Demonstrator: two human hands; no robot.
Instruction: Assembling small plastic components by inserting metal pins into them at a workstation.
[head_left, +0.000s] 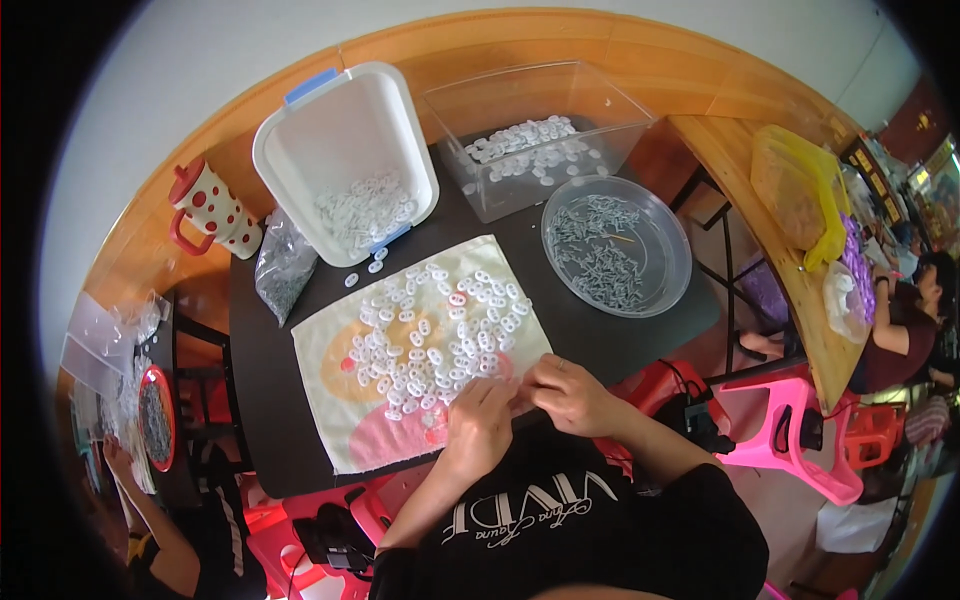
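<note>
My left hand (479, 424) and my right hand (572, 396) meet at the near right edge of a cream cloth (330, 385) with yellow and pink patches. The fingers of both are pinched close together. Whatever they hold is too small and too covered to make out. Just beyond them, many small white oval plastic pieces with two holes (434, 355) lie loose on the cloth. To the right, a round clear tub (660, 295) holds many small grey screw-like pieces (607, 275).
Behind the cloth stand a white bin (345, 110) and a clear box (480, 205), both holding white pieces. A bag of grey pieces (284, 268) and a dotted tumbler (220, 215) are at the left. Other people sit at both sides; pink stools (790, 430) stand around the dark table (270, 400).
</note>
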